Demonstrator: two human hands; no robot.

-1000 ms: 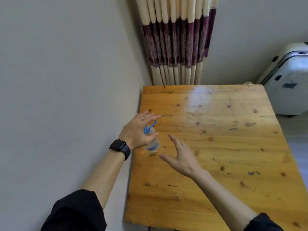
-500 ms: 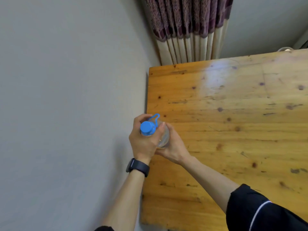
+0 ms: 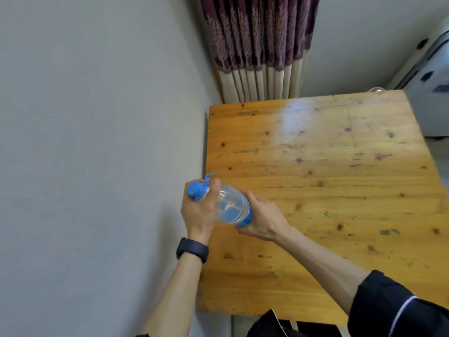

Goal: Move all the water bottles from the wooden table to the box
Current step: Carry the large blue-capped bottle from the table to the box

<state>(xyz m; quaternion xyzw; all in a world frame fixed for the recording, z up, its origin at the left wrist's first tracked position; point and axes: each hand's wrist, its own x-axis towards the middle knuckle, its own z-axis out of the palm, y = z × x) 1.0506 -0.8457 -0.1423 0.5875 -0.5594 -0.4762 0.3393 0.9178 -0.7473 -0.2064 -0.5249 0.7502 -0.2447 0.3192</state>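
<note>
A clear plastic water bottle [image 3: 230, 205] with a blue cap and a blue label is held tilted in the air, cap toward the wall, over the left edge of the wooden table [image 3: 328, 190]. My left hand [image 3: 198, 212], with a dark watch on its wrist, grips the bottle's neck just under the cap. My right hand [image 3: 261, 218] wraps around the bottle's lower part near its base. No other bottle shows on the table. The box is not in view.
A plain wall runs close along the table's left side. A maroon and cream curtain [image 3: 257, 52] hangs behind the far edge. A white suitcase [image 3: 430, 76] stands at the far right, past the table's corner.
The bottle stood on the table under my left hand. Both hands have closed on it, lifted it off the table and tipped it with its cap toward the wall.
</note>
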